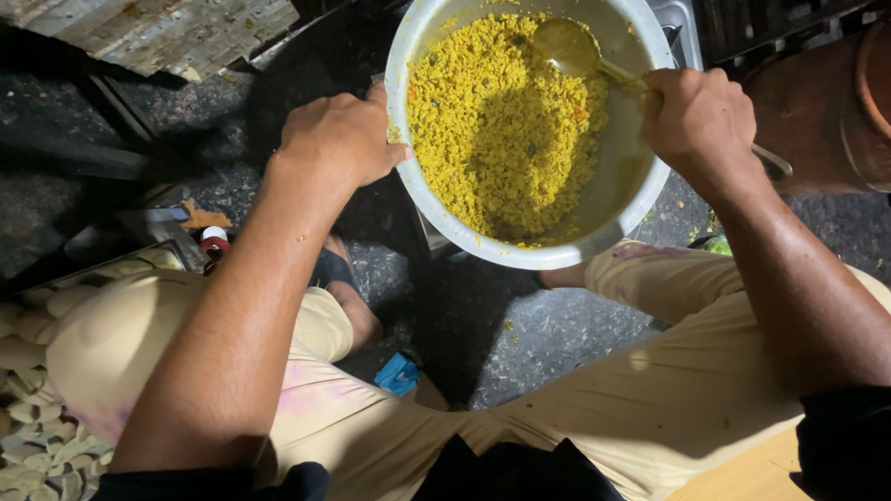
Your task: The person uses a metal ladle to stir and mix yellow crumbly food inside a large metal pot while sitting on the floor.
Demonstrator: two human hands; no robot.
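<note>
A metal bowl (624, 199) of yellow crumbly filling (501, 130) is seen from above, between the knees of a seated person in tan trousers (650, 390). The bowl is tilted, its mouth turned up toward the camera and slightly to the left. The left hand (339, 139) is closed on the bowl's left rim, the thumb laid on the edge and the fingers curled down the outer wall. The right hand (698, 121) is clenched in a fist round the handle of a spoon (568, 46). The spoon's long axis runs from lower right to upper left: the handle end sticks out past the fist at the lower right, and the scoop lies on the filling near the bowl's far rim. Pale folded dough pieces (37, 455) are heaped at the lower left. A small blue scrap (397, 374) lies on the dark floor (548, 334) under the left thigh.
</note>
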